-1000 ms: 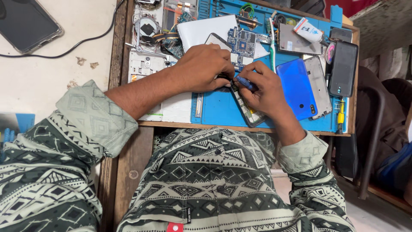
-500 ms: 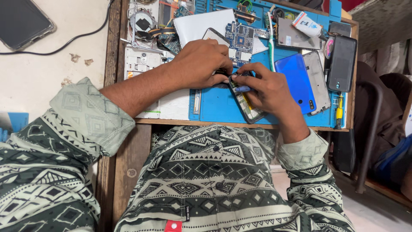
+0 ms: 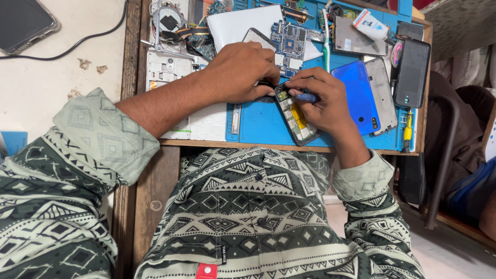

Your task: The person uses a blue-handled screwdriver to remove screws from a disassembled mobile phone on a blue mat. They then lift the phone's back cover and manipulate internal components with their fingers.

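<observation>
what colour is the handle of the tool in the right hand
Blue. The tool handle shows between the right hand's fingers in the head view.

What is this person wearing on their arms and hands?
Both hands, the left hand and the right hand, are bare: no gloves, rings or watch show. The shirt is dark green with pale geometric bands of triangles and diamonds. Its sleeves are rolled to mid-forearm, showing paler green cuffs with a faint diamond print.

The right hand (image 3: pixel 323 101) is sitting a touch lower on the opened phone (image 3: pixel 295 114) than a second ago — its blue-handled tool (image 3: pixel 305 96) is now lying flatter, tip at the phone's upper end. The left hand (image 3: pixel 243 72) is pressing closer — its fingers (image 3: pixel 266 92) now touching the phone's top corner.
</observation>
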